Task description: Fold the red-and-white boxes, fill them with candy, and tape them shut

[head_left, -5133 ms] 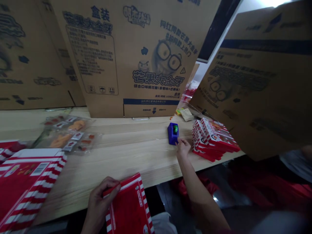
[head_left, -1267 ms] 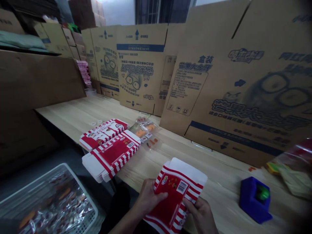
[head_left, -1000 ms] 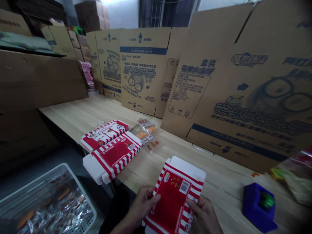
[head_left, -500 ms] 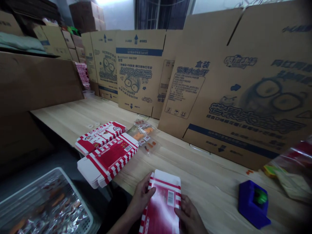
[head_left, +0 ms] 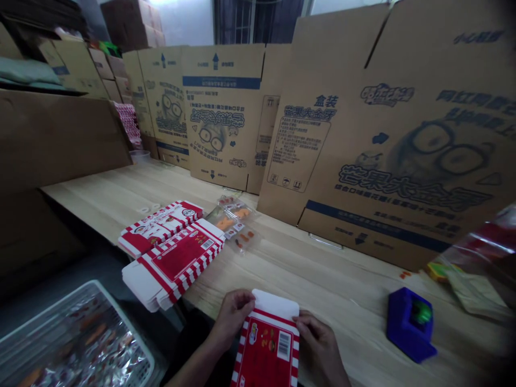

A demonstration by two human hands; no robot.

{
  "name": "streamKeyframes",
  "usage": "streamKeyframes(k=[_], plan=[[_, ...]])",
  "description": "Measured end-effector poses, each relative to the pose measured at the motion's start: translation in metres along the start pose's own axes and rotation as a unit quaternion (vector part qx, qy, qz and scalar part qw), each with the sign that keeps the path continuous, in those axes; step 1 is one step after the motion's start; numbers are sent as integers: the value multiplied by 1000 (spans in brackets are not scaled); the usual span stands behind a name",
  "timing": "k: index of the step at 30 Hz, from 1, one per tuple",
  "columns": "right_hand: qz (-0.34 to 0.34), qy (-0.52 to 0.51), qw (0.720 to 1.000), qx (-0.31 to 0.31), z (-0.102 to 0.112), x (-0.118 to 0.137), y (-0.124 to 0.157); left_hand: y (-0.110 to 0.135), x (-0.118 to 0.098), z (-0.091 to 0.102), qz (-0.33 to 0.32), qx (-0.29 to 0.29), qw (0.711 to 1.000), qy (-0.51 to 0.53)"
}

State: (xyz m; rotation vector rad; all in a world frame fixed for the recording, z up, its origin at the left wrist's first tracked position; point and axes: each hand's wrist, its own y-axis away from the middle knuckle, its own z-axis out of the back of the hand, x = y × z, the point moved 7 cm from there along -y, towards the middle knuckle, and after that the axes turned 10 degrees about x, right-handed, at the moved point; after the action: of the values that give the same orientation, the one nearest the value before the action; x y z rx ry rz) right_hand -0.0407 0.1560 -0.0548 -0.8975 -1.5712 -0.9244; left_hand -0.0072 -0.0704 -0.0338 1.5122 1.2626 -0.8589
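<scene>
A red and white striped carton [head_left: 264,344] with a barcode and a white end flap lies before me at the table's front edge. My left hand [head_left: 234,317] pinches its upper left corner, thumb on top. At the upper right corner, the fingers of my right hand [head_left: 316,338] grip the carton's edge by the flap. Left of my hands lies a stack of flat striped cartons [head_left: 173,258], in two rows side by side. Small clear packets [head_left: 236,220] with orange pieces rest just behind that stack.
A blue tape dispenser [head_left: 411,322] with green tape stands at right. Large printed cardboard boxes [head_left: 387,140] line the table's back. A white plastic basket [head_left: 94,285] of wrapped packets sits low at left. Clear plastic wrap [head_left: 484,242] and a yellow item [head_left: 437,271] lie far right.
Both hands have slid up the carton to the corners at its flap end. The carton's top face lies at a changed angle, and its glare is gone. My view has shifted slightly.
</scene>
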Motion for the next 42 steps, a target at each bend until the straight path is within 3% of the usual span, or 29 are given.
streamKeyframes(k=[4, 8, 11, 14, 18, 20, 24, 29, 35, 39, 42], plan=[[-61, -146, 987, 32, -13, 5, 1, -4, 2, -2, 36, 23, 996, 82], [-98, -158, 977, 106, -21, -1, 2, -10, 5, -6, 69, 59, 994, 65], [-90, -101, 986, 97, -12, -6, 0, -11, 4, -5, 58, 40, 997, 15], [-47, 29, 995, 83, -7, 5, -2, -7, 0, -5, 43, 39, 996, -68], [20, 172, 982, 80, -14, 27, 8, -1, -8, -8, 8, 95, 979, -180], [34, 209, 975, 69, -17, 31, 16, 1, -9, -7, 3, 95, 973, -209], [28, 195, 978, 75, -18, 27, 18, 0, -10, -8, 3, 84, 967, -242], [-40, 146, 984, 91, -12, 14, 3, 0, -17, -16, -13, 119, 949, -292], [-64, 90, 980, 167, -25, 21, -6, 0, -34, -21, -42, 124, 935, -330], [-43, 203, 962, 179, -31, 44, -24, -10, -29, -30, -46, 148, 925, -346], [24, 356, 914, 195, -42, 59, -35, -19, -21, -31, -49, 138, 923, -355]])
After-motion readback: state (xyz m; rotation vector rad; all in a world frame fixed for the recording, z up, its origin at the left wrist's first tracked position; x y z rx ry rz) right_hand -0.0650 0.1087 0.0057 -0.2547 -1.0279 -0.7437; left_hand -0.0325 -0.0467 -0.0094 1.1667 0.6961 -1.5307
